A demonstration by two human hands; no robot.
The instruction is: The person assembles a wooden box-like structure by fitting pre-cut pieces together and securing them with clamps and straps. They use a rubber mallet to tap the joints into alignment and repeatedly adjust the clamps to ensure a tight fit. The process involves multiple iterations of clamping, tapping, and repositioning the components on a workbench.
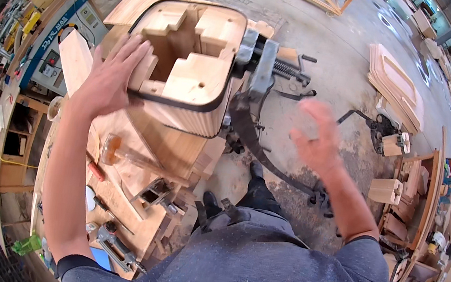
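A stack of pale, rounded wooden frames [197, 75] with a stepped hollow in the middle stands on the bench. Around its upper edge runs a black band [176, 102]. At its right side sits a grey metal band clamp [262, 70] with a spring and crank handle, and a dark strap tail [257, 146] curves down from it toward the floor. My left hand [115, 78] lies flat against the left side of the stack, fingers stretched over its edge. Right of the clamp, my right hand [319, 134] is in mid-air, blurred, its thumb and fingers apart with nothing visible in them.
A wooden mallet [113, 150], a hand plane [158, 191] and a nail gun [114, 244] lie on the bench [177, 148] near me. Another clamp [382, 129] is on the floor to the right, below stacked oval panels [397, 85]. Shelving with wood pieces [427, 212] stands at right.
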